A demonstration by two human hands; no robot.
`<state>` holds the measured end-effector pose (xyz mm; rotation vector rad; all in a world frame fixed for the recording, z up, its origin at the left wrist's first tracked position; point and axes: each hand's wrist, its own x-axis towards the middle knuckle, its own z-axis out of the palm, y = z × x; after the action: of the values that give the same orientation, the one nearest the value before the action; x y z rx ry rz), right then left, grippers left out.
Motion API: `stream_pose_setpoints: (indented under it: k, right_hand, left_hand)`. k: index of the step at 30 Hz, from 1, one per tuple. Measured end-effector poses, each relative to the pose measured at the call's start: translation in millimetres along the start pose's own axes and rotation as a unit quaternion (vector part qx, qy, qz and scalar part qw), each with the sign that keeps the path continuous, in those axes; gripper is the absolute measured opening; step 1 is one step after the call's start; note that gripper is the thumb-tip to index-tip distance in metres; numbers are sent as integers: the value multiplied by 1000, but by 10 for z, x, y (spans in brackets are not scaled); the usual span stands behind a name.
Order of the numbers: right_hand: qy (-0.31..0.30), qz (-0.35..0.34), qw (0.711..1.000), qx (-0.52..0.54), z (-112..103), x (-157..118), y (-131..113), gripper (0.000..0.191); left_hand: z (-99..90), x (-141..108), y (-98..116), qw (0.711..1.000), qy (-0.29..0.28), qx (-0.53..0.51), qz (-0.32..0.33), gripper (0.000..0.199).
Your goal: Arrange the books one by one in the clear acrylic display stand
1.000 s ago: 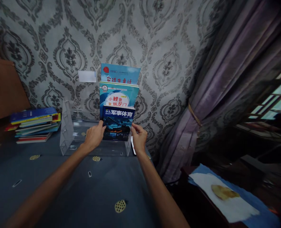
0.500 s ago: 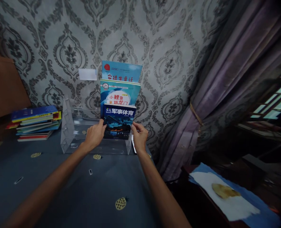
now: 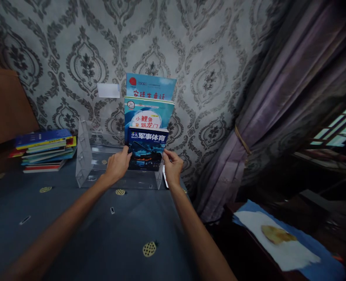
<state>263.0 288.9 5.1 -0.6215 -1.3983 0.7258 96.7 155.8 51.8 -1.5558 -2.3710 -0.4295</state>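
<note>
A dark blue book [image 3: 146, 151] with white lettering stands upright at the front of a clear tiered rack [image 3: 83, 156]. My left hand [image 3: 118, 163] grips its left edge with closed fingers. On the opposite edge my right hand [image 3: 173, 166] pinches the same book between thumb and fingers. Behind it rises a teal book [image 3: 149, 111] with a white circle on its cover, and at the back a light blue book [image 3: 151, 84] with red lettering. Their lower parts are hidden by the books in front.
Left of the rack lies a pile of books [image 3: 45, 150] on the dark blue tablecloth [image 3: 82, 242]. A patterned wall stands close behind, bearing a small white label [image 3: 108, 90]. A tied purple curtain [image 3: 234, 156] hangs at right, near a blue and white cloth [image 3: 278, 242].
The whole view shifts very slightly. Both hands keep hold of the dark blue book, which stays in the same place on the rack.
</note>
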Motion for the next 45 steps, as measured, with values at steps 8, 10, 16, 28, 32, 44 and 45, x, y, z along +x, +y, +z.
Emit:
stream_pose_setpoints:
  k: [8,10,16,28,32,44,45]
  right_hand:
    - [-11,-4,1000,-14,-19,17,7,29]
    - [-13,-4,1000,-13,-19,16,1,29]
    - [-12,-1,1000,-6,-20,11,-25,30]
    - [-6,6,998,-68,-45,14,-17,41]
    - [9,8,997,-73,-47,11,16,44]
    - [4,16,997,-70,-59,-75,35,40]
    - [4,16,997,-73,-61,-86,29,40]
  left_hand:
    - [-3,-5,-34,1000,-4,-22,8,26]
    - [-9,-7,-46,1000,-4,-23,16,25]
    - [-7,-10,-86,999,-2,-33,20,26]
    - [153,-166,-393,981,133,-71,122,17]
    - [238,-296,-604,966,171,-89,175,18]
    - [178,-595,-1096,958,172,-118,197,25]
    - [176,-614,-1135,957,177,-115,200,25]
